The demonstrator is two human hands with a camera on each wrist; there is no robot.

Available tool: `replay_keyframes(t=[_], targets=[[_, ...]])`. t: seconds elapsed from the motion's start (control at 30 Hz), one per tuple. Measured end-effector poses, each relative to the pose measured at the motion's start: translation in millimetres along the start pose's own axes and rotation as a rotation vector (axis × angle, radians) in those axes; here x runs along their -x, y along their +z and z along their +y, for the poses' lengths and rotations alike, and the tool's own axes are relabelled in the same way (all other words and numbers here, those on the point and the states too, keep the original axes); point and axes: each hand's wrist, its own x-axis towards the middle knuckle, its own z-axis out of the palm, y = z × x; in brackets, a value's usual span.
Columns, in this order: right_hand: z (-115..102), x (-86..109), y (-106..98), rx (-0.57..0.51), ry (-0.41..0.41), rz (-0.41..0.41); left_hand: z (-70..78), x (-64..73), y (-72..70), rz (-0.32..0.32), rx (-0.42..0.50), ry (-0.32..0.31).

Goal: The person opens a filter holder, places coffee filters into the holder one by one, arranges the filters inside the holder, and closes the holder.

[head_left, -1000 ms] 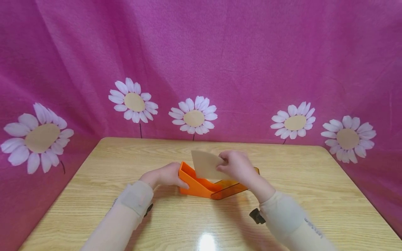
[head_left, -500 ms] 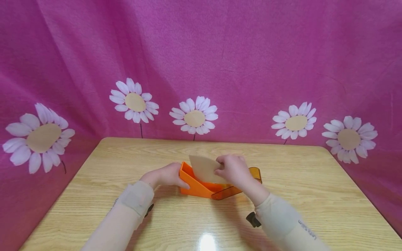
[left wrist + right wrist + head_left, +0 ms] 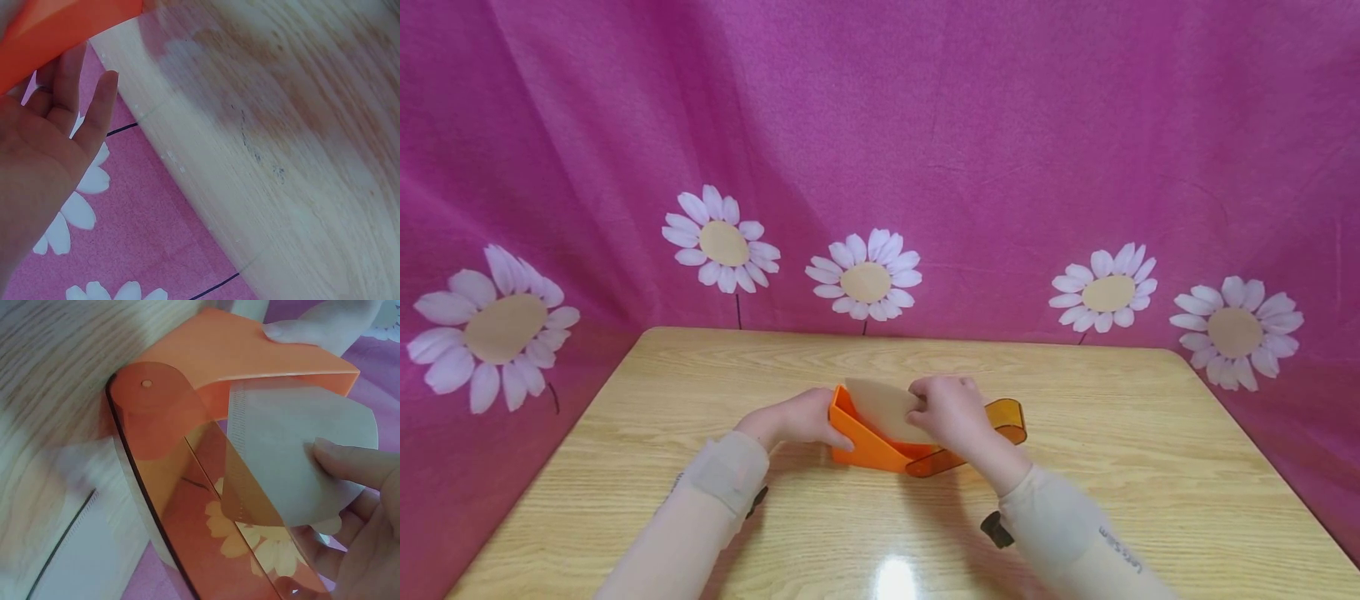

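In the head view, an orange box (image 3: 867,448) with a slanted open top stands mid-table. Its see-through amber lid (image 3: 1009,419) is swung down to the right on a round hinge (image 3: 147,383). My left hand (image 3: 801,415) grips the box's left end, thumb on the near side. Between the thumb and fingers of my right hand (image 3: 951,410) is a pale paper coffee filter (image 3: 878,404) with a crimped seam. The filter's lower part is inside the box opening, hidden by the near wall. In the right wrist view, the filter (image 3: 281,444) partly shows through the lid.
The glossy wooden table (image 3: 820,542) carries a bright reflection near its front. A pink curtain (image 3: 977,167) printed with daisies hangs around the back and sides. Each forearm wears a wrist band, with a dark camera (image 3: 997,529) under the right one.
My right hand has moved down and slightly left, lowering the coffee filter deeper into the orange box. More of the lid shows at the right. My left hand and the box stay put.
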Motion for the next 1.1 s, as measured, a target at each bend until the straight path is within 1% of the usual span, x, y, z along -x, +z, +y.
replay_keyframes(t=[0.2,0.47,0.6,0.8,0.97,1.1], targets=[[-1,0.4,5,0.005,0.002,-0.01,0.7,0.5,0.2,0.003,0.008,0.012],[-3,0.1,11,0.048,-0.03,0.022,-0.1,-0.4,-0.1,-0.001,0.002,-0.009],[-1,-1.4,15,0.076,-0.035,0.034,0.7,-0.2,-0.3,-0.006,-0.001,-0.001],[-1,-3.8,21,0.086,-0.031,0.027,-0.2,-0.6,-0.2,-0.009,-0.013,0.004],[-1,-5.2,25,0.099,-0.022,0.011,-1.0,-0.6,0.0,-0.013,0.014,0.006],[0,-5.8,28,0.128,-0.032,0.023,-0.7,-0.2,0.2,-0.016,0.029,0.011]])
